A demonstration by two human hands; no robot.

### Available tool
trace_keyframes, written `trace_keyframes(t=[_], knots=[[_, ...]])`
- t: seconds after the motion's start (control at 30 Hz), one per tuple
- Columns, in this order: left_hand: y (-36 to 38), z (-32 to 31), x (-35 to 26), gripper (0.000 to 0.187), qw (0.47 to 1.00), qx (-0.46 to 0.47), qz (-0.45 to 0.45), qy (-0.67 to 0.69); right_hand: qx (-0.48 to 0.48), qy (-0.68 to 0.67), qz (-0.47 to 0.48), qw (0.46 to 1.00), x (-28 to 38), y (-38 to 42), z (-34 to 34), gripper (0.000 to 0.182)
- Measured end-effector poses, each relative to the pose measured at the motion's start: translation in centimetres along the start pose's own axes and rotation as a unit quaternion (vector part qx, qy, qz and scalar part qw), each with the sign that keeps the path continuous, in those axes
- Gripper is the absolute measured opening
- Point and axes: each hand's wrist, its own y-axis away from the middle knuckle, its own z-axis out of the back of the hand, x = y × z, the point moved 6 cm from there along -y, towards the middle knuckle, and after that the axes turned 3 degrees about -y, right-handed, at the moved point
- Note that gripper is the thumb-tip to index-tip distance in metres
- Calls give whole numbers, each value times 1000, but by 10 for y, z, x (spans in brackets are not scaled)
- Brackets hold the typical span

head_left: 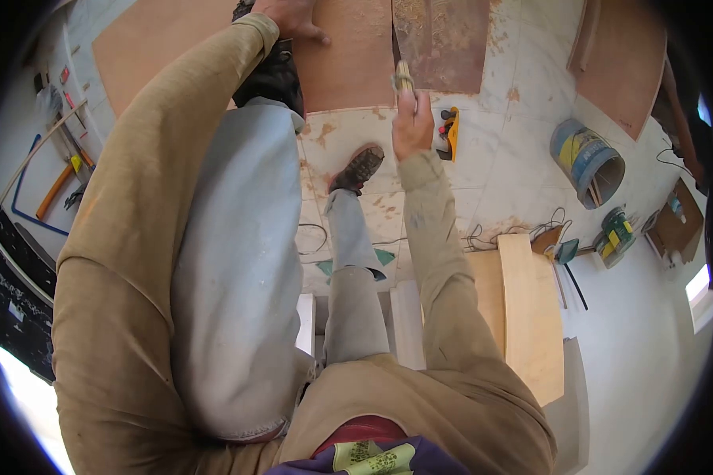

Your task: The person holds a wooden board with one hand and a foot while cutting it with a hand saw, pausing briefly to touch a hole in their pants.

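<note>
My right hand (pixel 413 127) is closed round a short, pale wooden stick-like thing (pixel 404 77) with a greenish band round it. Its tip points away from me, over the near edge of a brown board (pixel 440 43) smeared with tan residue. Beside it lies a smooth reddish-brown board (pixel 345 55), a narrow dark gap between them. My left hand (pixel 289 16) rests at this smooth board, thumb stretched out, next to my dark boot (pixel 273 83); its other fingers are partly cut off by the frame. To the right of my right hand, a yellow-and-black hand plane (pixel 449 134) lies on the floor.
A blue-and-yellow bucket (pixel 586 162) lies tipped at the right, near a green container (pixel 616 231) and loose cables (pixel 483 237). Another brown board (pixel 616 63) is at the upper right. Curved pale wood panels (pixel 523 317) stand behind my right arm. An orange-handled tool (pixel 54 194) lies left.
</note>
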Motion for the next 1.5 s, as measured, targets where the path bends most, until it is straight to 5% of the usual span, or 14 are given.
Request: trace_keyframes(t=[0.1,0.2,0.33,0.43,0.63,0.83,0.93,0.97,1.0,1.07,1.17,1.3,1.4,1.5], knots=[[-2,1,-2,141,1000,3,1,-3,18,28,-55,998,1,121,66,27],[1,4,-3,141,1000,18,5,-12,4,0,-48,999,1,112,61,28],[0,0,-4,140,1000,5,3,-7,-55,30,118,991,15,-63,-28,40],[5,-3,-6,139,1000,-2,-6,-10,-34,49,98,993,18,-56,-24,38],[1,9,-1,139,1000,8,3,-6,33,-42,-114,992,-13,148,78,30],[0,2,-4,140,1000,-6,-4,1,-46,48,115,991,9,-66,-30,38],[5,-1,-6,140,1000,-13,-3,6,-39,36,93,994,2,-39,-19,37],[2,0,-3,140,1000,-22,-4,5,2,21,2,1000,-10,-6,-4,34],[0,2,-2,140,1000,-20,-5,2,-14,14,47,999,-5,38,17,30],[0,1,-3,140,1000,-13,-4,0,11,0,-43,999,-1,122,60,25],[4,-1,-3,140,1000,-7,-7,3,26,11,-80,996,-10,132,66,25],[2,-5,-3,141,1000,-7,1,3,-53,58,109,991,2,-50,-25,35],[5,-6,-7,142,1000,0,2,-11,-45,23,74,996,12,-41,-20,36],[-6,-3,0,142,1000,-12,-4,-9,5,13,-41,999,-35,68,26,30]])
